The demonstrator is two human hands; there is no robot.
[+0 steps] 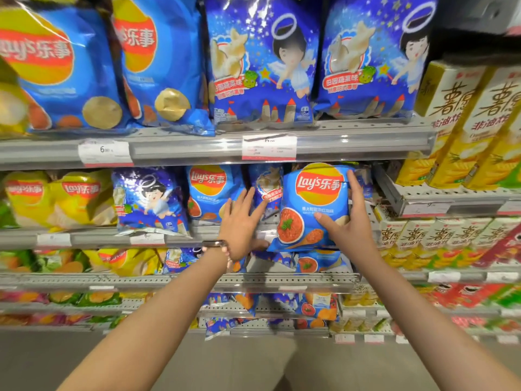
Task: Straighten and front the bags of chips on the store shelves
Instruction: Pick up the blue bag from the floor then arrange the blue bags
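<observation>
Head view: blue Lay's bag at centre right of frame, in front of the second shelf, face toward camera, long axis near vertical, top tilted slightly left. Right hand grasps its right edge, thumb on the front. Left hand, fingers straight, touches the angel-print bag behind, mostly hidden. Lower shelves blurred.

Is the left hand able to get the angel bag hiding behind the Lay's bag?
Probably yes: the left hand is open, fingertips already at the angel bag, with nothing between them.
</observation>
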